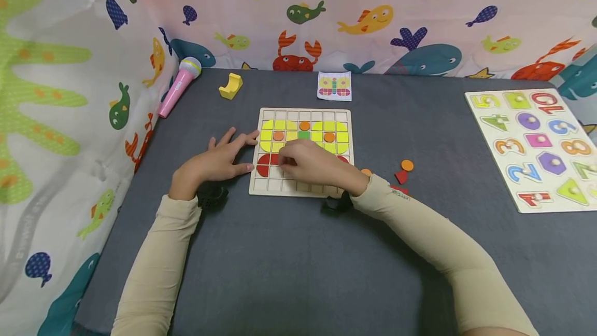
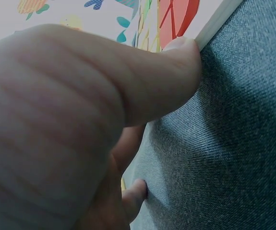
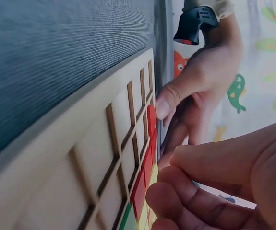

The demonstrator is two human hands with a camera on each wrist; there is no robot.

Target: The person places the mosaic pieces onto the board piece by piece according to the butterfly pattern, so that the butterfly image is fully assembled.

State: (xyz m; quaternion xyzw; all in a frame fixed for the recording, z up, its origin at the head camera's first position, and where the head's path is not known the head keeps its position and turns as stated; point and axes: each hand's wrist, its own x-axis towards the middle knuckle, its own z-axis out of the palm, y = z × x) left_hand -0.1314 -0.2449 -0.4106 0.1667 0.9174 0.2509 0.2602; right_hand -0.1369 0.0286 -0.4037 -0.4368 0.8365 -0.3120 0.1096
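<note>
A wooden grid board [image 1: 272, 186] lies on the table with yellow pieces [image 1: 267, 145], orange discs, a green square [image 1: 304, 135] and red pieces [image 1: 263, 170] in its cells. My left hand [image 1: 216, 162] has its fingers spread, thumb and fingertips at the board's left edge. Over the red row hovers my right hand [image 1: 312, 162], its fingers curled and the thumb against the index finger. In the right wrist view, no piece shows between those fingertips [image 3: 164, 194]; red pieces [image 3: 138, 191] sit in the grid just beside them. The right hand hides part of the board.
Loose red pieces [image 1: 401, 176] and an orange disc [image 1: 407, 165] lie right of the board. Behind it is a small butterfly pattern card [image 1: 334, 87]. A yellow block [image 1: 230, 86] and pink toy microphone [image 1: 179, 87] lie at back left, a number puzzle board [image 1: 508, 175] at right.
</note>
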